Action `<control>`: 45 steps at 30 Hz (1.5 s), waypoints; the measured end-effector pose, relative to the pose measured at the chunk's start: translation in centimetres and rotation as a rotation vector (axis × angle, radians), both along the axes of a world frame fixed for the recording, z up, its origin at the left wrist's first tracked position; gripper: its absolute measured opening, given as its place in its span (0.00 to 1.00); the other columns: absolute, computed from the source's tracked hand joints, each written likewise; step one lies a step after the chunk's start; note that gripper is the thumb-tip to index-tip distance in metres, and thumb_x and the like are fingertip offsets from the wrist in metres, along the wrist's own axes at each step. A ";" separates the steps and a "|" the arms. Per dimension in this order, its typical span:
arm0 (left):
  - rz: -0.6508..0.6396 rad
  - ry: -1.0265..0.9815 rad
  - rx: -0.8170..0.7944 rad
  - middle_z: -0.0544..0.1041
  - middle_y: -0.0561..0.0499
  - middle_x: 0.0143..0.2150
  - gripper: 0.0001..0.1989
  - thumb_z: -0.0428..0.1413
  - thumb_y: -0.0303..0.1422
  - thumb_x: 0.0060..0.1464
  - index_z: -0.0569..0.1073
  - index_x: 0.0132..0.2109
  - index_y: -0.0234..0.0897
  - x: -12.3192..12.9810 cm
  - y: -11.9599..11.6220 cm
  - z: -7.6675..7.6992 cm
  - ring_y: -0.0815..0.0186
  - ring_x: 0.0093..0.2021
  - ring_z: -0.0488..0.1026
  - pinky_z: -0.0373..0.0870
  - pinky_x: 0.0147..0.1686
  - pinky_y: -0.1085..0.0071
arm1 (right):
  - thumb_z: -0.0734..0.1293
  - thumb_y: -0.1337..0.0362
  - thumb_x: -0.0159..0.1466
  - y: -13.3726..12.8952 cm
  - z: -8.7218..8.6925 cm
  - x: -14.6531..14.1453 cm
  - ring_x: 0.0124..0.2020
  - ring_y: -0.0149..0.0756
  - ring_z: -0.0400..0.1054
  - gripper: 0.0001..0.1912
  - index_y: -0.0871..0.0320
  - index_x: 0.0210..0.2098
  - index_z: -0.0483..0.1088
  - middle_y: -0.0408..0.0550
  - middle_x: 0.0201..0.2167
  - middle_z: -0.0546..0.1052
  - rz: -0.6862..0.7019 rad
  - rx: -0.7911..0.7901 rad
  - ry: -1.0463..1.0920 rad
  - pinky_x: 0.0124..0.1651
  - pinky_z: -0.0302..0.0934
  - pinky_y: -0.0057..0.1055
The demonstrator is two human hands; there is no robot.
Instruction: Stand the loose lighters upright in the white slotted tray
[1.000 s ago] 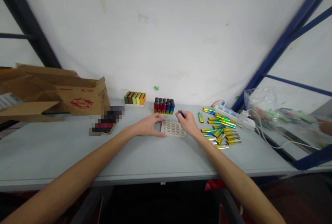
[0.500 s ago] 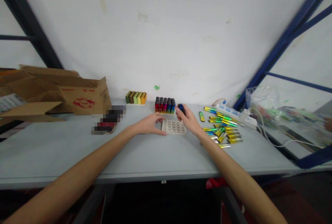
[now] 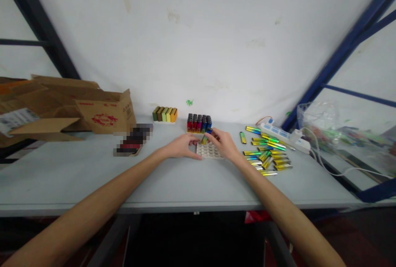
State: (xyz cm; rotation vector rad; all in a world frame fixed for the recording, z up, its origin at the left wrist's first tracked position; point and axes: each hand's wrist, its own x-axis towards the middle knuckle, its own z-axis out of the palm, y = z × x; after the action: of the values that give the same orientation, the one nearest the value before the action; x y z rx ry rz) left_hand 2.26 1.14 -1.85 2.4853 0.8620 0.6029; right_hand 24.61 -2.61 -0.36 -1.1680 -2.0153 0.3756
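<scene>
A small white tray (image 3: 210, 150) with rows of holes lies on the table. My left hand (image 3: 181, 146) is at its left end, thumb along the front edge and fingers at the back edge, steadying it. Over the tray's back left part, my right hand (image 3: 223, 142) pinches a shiny yellow-and-blue lighter (image 3: 204, 139), tilted. The lighter's lower end is close to my left fingertips; whether they touch cannot be made out. Just behind stands a block of upright red, pink and blue lighters (image 3: 199, 123) with black tops. Loose yellow-green lighters (image 3: 265, 155) lie right of my right hand.
Green, brown and yellow lighters (image 3: 165, 114) stand in another tray at the back. Left are a blurred-out dark item (image 3: 134, 139) and open cardboard boxes (image 3: 105, 112). A white power strip (image 3: 284, 137) with cords lies right, by a blue metal frame (image 3: 337, 65).
My right hand has brought the lighter left and down over the tray, turning it so its yellow side shows. My left hand stays at the tray. The view has shifted slightly.
</scene>
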 end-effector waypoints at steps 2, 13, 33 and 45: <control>-0.005 0.003 0.002 0.77 0.50 0.37 0.31 0.69 0.54 0.40 0.79 0.44 0.35 0.0 -0.1 0.1 0.61 0.36 0.70 0.66 0.37 0.68 | 0.61 0.51 0.72 0.2 -0.4 -0.1 0.29 0.33 0.67 0.18 0.57 0.33 0.68 0.44 0.29 0.77 0.018 0.012 -0.054 0.36 0.56 0.28; -0.006 0.031 0.000 0.75 0.50 0.36 0.29 0.70 0.53 0.38 0.77 0.39 0.35 0.1 0.0 0.1 0.61 0.36 0.70 0.64 0.36 0.68 | 0.61 0.59 0.73 1.9 -1.8 -0.5 0.32 0.35 0.65 0.12 0.58 0.35 0.66 0.48 0.32 0.74 0.073 0.063 -0.235 0.38 0.57 0.29; 0.029 0.065 -0.009 0.71 0.53 0.33 0.29 0.66 0.58 0.40 0.71 0.35 0.37 -0.3 0.6 0.3 0.62 0.33 0.68 0.62 0.32 0.70 | 0.64 0.63 0.71 1.0 3.2 7.8 0.39 0.38 0.72 0.09 0.60 0.46 0.74 0.53 0.39 0.79 -0.197 0.160 -0.343 0.46 0.63 0.33; 0.051 0.065 0.037 0.69 0.54 0.31 0.28 0.65 0.58 0.41 0.69 0.33 0.38 -0.7 0.9 0.3 0.65 0.31 0.66 0.59 0.30 0.71 | 0.70 0.55 0.63 -3.4 4.2 16.8 0.39 0.40 0.75 0.14 0.57 0.42 0.79 0.50 0.37 0.82 -0.054 -0.433 -0.352 0.42 0.67 0.33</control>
State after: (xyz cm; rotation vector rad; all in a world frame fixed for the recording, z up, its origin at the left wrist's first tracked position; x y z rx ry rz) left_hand 1.54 2.07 -1.51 2.5353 0.9488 0.5625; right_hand 41.38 -6.00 3.85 -1.6451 -2.2636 0.6386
